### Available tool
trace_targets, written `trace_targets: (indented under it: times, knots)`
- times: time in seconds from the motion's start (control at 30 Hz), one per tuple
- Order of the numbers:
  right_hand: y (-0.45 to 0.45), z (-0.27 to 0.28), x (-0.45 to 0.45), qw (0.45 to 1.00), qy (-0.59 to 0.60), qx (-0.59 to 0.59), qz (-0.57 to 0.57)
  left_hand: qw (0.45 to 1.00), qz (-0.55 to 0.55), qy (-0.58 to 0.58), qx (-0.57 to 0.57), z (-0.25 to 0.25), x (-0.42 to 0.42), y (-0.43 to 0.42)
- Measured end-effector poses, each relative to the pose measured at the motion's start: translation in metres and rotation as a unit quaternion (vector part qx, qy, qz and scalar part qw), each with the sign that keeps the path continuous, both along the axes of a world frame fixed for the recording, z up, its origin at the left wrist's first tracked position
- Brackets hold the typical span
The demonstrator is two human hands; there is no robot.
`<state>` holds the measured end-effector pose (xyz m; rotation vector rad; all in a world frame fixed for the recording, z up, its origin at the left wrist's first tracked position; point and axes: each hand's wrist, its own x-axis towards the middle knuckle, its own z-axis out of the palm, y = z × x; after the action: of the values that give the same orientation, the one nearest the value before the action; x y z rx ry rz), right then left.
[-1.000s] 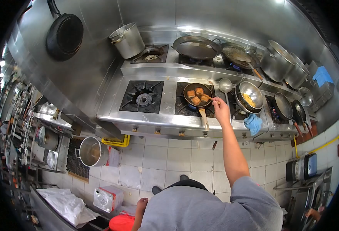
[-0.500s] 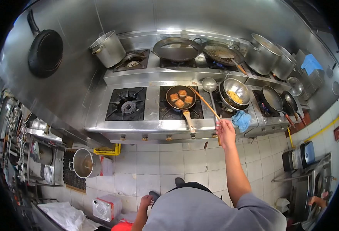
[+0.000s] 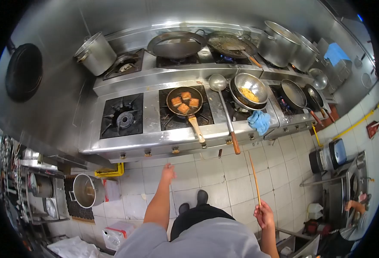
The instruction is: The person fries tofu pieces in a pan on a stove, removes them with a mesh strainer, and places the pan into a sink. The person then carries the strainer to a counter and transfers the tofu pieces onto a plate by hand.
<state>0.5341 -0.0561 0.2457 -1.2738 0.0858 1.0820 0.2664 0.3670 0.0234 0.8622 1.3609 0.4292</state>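
Observation:
My right hand (image 3: 264, 215) is closed around long wooden chopsticks (image 3: 255, 178), held low over the floor with the tips pointing up toward the stove. My left hand (image 3: 168, 172) reaches forward below the stove edge, fingers loosely apart and holding nothing. Nearest to it is a frying pan (image 3: 172, 103) on a front burner, its pale worn handle (image 3: 196, 129) pointing toward me. Several browned square pieces of food (image 3: 183, 108) lie in the pan. A ladle (image 3: 224, 105) with a wooden grip rests across the stove to the right of the pan.
A metal strainer bowl (image 3: 252, 81) with yellow bits sits near a blue cloth (image 3: 259, 122). Woks (image 3: 176, 50) and tall pots (image 3: 277, 45) stand behind. More pans (image 3: 293, 94) are at right. A large pot (image 3: 88, 191) stands low at left. Another person's hand (image 3: 356, 206) shows far right.
My right hand has drawn back from the stove with the chopsticks, away from the pan. My left hand has come forward from beside my body toward the pan handle. The view has shifted right.

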Motion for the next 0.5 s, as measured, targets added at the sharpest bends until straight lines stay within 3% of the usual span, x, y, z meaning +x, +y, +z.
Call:
trace_targets:
  times: [0.17, 0.23, 0.37, 0.5]
  knots:
    - [-0.154, -0.073, -0.034, 0.975, 0.005, -0.171, -0.143, 0.997, 0.073, -0.033, -0.015, 0.005, 0.055, 0.047]
    - [-0.197, -0.072, -0.068, 0.941, -0.011, -0.284, -0.183, 0.994, 0.107, -0.033, -0.021, 0.021, 0.067, 0.052]
    - [-0.295, -0.103, -0.123, 0.887, 0.06, -0.442, -0.116, 0.995, 0.099, -0.029, -0.007, 0.009, 0.074, 0.059]
    - [-0.306, -0.105, -0.158, 0.867, 0.073, -0.476, -0.126, 0.995, 0.092, -0.027, -0.035, -0.009, 0.073, 0.065]
